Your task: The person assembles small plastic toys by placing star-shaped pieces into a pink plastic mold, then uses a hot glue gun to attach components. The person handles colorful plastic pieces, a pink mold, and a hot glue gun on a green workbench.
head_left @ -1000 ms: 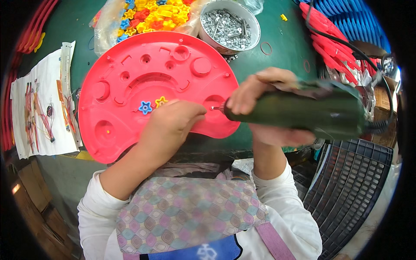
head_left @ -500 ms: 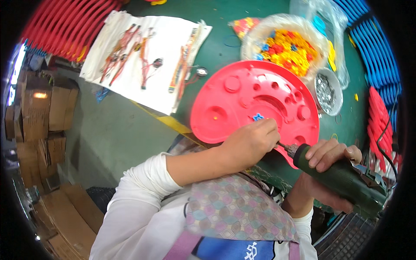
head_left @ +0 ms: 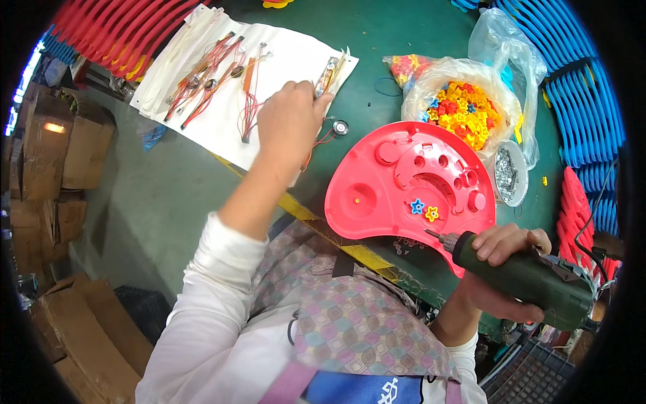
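Observation:
My right hand (head_left: 501, 244) is wrapped round a dark green electric screwdriver (head_left: 531, 279), its bit pointing left toward the near edge of a pink moulded plastic shell (head_left: 343, 198). The shell has round posts and holes; a blue star-shaped piece (head_left: 417, 206) and a yellow star-shaped piece (head_left: 432, 214) sit in it. My left hand (head_left: 293, 121) is over the white sheet, on a narrow wired circuit board (head_left: 328, 75) at its right side. Its fingers bend downward with the thumb apart; the fingertips' contact is hidden. A small round wired speaker (head_left: 340, 127) lies beside the hand.
More wired parts (head_left: 202, 81) lie on the white sheet (head_left: 269, 47). Behind the shell stands a plastic-lined container (head_left: 501, 101) of coloured star pieces, with a bowl of screws (head_left: 508, 172) near it. Red stacked parts (head_left: 128, 34) and blue ones (head_left: 585, 114) flank the green table (head_left: 363, 34).
My left hand has left the shell near the screwdriver tip and moved left and away to the white sheet. The yellow star now shows beside the blue one. The view has shifted slightly.

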A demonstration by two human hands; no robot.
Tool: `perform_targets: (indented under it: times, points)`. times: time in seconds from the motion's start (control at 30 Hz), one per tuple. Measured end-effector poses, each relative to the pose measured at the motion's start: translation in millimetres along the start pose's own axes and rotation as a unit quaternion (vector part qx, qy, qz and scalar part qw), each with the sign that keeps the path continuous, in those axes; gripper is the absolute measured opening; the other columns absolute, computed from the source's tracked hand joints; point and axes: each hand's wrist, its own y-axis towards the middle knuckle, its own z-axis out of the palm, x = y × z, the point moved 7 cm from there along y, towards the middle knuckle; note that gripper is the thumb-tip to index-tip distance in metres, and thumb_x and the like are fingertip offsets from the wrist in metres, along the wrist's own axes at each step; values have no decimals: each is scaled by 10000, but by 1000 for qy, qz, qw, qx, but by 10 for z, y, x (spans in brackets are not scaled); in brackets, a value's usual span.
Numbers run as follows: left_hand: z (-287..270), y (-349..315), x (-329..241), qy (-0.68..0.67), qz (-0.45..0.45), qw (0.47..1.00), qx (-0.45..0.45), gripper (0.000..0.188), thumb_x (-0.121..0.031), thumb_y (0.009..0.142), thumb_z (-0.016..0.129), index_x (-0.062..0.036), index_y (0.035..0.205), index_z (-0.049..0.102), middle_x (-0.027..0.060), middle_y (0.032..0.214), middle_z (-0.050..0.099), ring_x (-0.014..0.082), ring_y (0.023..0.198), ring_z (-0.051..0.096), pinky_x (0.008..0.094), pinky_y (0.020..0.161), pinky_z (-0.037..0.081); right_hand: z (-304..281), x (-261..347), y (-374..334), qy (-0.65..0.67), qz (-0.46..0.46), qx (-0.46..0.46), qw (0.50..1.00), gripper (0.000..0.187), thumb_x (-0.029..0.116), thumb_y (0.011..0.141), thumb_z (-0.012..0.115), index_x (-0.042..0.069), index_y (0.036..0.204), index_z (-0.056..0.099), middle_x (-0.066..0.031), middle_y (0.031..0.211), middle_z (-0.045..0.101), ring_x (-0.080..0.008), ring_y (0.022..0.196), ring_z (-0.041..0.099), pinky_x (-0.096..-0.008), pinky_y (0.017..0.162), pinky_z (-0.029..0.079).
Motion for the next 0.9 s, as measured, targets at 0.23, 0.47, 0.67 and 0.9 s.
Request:
perform_targets:
  times: [0.23,0.47,0.67,0.9]
  points:
    - [150,109,340,-387,-161,898,129,290,-284,893,757,-9,823,699,71,698,672,121,628,644,264,574,517,-95,34,23,-20,17,-12,1000,1043,894,772,513,-12,1290,481,-68,694,529,-195,602,542,-325,571,497]
    - [-346,-119,-369,-751,-64,647,113,102,-108,975,654,-12,947,675,76,915,707,126,785,669,249,654,529,-331,108,-13,-13,21,-81,996,1042,904,795,449,-13,1288,501,-62,685,507,-191,583,526,-339,551,497]
    - [17,-689,-1075,-430,68,850,297,141,-21,867,725,4,967,629,82,869,698,149,693,675,294,614,542,-485,155,-46,-13,17,-99,995,1098,963,769,344,-1,1267,510,-62,662,512,-191,571,532,-341,538,515]
    - [467,-993,-1399,-306,277,894,177,152,-64,884,713,-19,1002,628,145,920,708,265,803,721,361,708,569,-748,225,-159,-15,39,-112,993,1066,938,774,405,-2,1265,510,-43,677,515,-170,584,524,-322,551,495]
